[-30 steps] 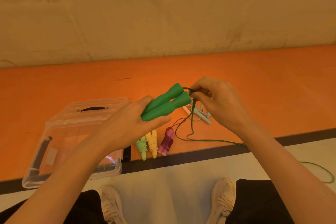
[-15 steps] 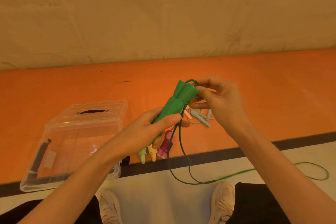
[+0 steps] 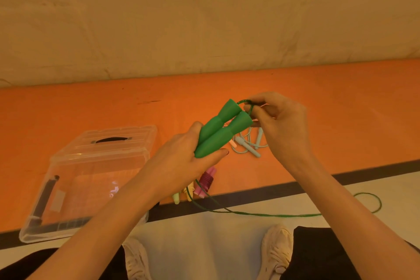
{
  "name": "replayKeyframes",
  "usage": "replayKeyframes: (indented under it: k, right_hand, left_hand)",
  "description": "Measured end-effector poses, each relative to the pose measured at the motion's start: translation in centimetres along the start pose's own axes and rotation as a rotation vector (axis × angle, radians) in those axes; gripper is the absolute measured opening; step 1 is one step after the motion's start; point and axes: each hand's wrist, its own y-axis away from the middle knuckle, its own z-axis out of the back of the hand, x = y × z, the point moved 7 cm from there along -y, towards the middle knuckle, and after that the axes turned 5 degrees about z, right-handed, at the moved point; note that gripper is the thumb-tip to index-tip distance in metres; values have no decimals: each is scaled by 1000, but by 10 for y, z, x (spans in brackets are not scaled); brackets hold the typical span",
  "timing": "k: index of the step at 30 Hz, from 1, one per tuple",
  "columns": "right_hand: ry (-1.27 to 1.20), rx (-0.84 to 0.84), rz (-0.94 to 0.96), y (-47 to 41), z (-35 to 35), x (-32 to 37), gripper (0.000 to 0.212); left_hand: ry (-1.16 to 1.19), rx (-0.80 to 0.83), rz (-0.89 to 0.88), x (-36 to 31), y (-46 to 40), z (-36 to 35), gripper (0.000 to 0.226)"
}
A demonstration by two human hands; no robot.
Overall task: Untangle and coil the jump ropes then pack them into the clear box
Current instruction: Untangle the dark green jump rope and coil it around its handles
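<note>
Green handles point(image 3: 221, 130) gripped in left hand point(image 3: 181, 163), right hand point(image 3: 279, 125) pinching green cord point(image 3: 246, 103)

Bare forearms, no sleeves; black trousers point(image 3: 318, 254); cream-white sneakers point(image 3: 276, 250).

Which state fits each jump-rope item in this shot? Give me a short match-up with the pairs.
Things:
1. pair of green plastic handles
2. thin green cord
3. pale blue jump rope
4. clear plastic box

States:
A. loose on the orange floor
B. gripped side by side in the left hand
C. lidded, at far left
D. pinched by the right hand, trailing across the floor

Pairs: 1-B, 2-D, 3-A, 4-C
</note>
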Motion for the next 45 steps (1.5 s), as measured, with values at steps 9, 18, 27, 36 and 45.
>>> replayKeyframes:
  k: [9, 18, 27, 36, 45]
  right_hand:
    - [-993, 408, -745, 29, -45, -18, 41]
    - [-673, 73, -522, 30, -55, -21, 29]
    - [-593, -49, -474, 26, -43, -15, 27]
    - [-626, -112, -493, 29, -46, -15, 28]
    - [-628, -126, -498, 28, -44, -17, 14]
  left_hand:
    - [20, -200, 22, 1, 3, 10, 38]
    - [-36, -169, 37, -17, 4, -6, 40]
    - [130, 19, 88, -10, -4, -14, 29]
    - [-113, -227, -2, -15, 5, 0, 24]
    - [-59, -155, -25, -10, 1, 2, 56]
